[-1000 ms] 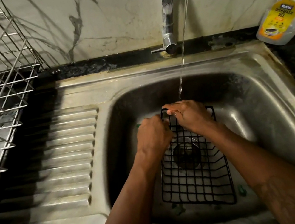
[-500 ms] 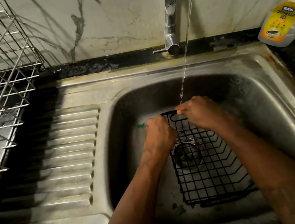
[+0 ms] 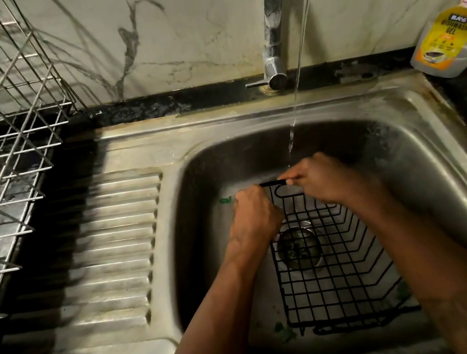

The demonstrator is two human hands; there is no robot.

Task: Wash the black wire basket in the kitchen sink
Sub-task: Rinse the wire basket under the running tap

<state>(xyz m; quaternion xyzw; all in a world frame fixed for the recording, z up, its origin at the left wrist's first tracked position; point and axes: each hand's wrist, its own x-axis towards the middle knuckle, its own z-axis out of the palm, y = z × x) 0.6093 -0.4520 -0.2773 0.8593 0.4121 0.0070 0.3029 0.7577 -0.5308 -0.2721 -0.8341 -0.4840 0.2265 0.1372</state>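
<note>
Near end of the black wire basket (image 3: 331, 281) sits on the floor of the sink (image 3: 429, 161), with the far end raised in both hands. It lies over the drain strainer (image 3: 298, 248), which shows through the mesh. Green scraps (image 3: 284, 329) lie on the sink floor just beside the near-left corner.

Left hand (image 3: 256, 216): fingers curled in a fist round the left rim near the far corner. Right hand (image 3: 326, 180): fingertips pinched on the top wire of the far rim. The water stream (image 3: 298, 71) lands about at those fingertips, so only the far rim is getting wet.

My read is that this is a rinse and rub of the far edge. To do it well:
- keep the left grip fixed as the anchor and slide the right pinch along the wire under the stream
- tilt the basket so runoff goes down the mesh to the drain, not onto the forearms
- rotate it end for end, since the near rim and base look unrinsed
- flush the green bits away from the basket, or they'll catch in the mesh again

The tap (image 3: 274, 29) is running thin, which is fine for wire and splashes little. The dishwash gel bottle (image 3: 451, 38) stands at far right on the counter, within reach if soap is needed.
</note>
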